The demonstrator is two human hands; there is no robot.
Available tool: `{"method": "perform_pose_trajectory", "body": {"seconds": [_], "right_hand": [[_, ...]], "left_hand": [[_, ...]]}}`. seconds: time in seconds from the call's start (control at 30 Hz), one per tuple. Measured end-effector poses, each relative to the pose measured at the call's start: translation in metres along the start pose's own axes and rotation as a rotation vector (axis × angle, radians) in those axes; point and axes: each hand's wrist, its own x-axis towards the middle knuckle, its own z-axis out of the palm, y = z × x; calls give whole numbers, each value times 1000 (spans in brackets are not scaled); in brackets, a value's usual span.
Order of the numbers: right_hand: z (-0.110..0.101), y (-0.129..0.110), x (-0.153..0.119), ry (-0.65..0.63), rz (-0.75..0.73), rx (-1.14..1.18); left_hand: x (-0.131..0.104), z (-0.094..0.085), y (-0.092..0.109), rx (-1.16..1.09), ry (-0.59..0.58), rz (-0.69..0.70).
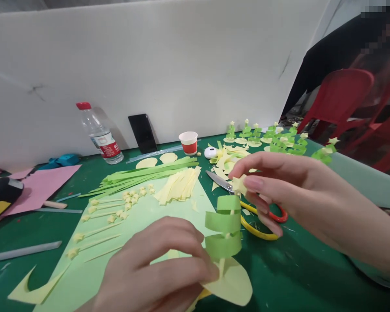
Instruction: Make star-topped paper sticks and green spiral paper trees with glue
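Observation:
A small paper tree, made of a curled green paper strip (pixel 223 246) on a thin stick, stands upright on a pale yellow paper base (pixel 237 281). My left hand (pixel 162 260) pinches this base and the foot of the stick at its left side. At the tree's top sits a pale yellow paper star (pixel 239 185), held between the thumb and fingers of my right hand (pixel 279 190). Scissors (pixel 260 234) with yellow and red handles lie behind the tree, partly hidden by my right hand. Several stars and star-tipped sticks (pixel 97 229) rest on a light green sheet (pixel 182 216).
Green strips (pixel 143 173) and yellow strips (pixel 178 186) lie ahead. A water bottle (pixel 102 134), a phone (pixel 143 133) and a paper cup (pixel 189 143) stand along the white board (pixel 169 69). Finished paper trees (pixel 286 141) fill the back right. Pink paper (pixel 48 184) and a glue stick (pixel 26 251) are left.

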Motion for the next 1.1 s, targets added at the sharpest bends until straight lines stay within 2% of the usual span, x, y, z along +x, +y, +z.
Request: {"method": "perform_pose_trajectory", "body": {"seconds": [0.1,0.17,0.27,0.33,0.47,0.6,0.67,0.8,0.87,0.97,1.1], "right_hand": [[2,0,-4,21,-60,-45],[4,-4,-6,22,-93,-50],[7,-10,-7,-8,-128,-21],[9,-12,-6,-44,-133,8],[10,-7,0,-99,-74,65],[12,6,11,-164,131,194],[14,13,17,-186,226,240],[18,25,26,-234,333,250],[19,30,28,-243,365,247],[20,37,30,-244,388,225],[20,40,30,-251,371,116]], "left_hand": [[3,1,3,-33,54,61],[7,1,5,-82,95,148],[10,1,7,-168,88,272],[9,2,8,-232,87,263],[3,11,10,-371,138,109],[4,22,15,-582,178,-113],[7,23,18,-597,123,-287],[13,18,19,-461,-59,-594],[14,18,16,-495,-143,-654],[12,20,11,-712,-214,-691],[10,22,10,-1028,-159,-745]]}}
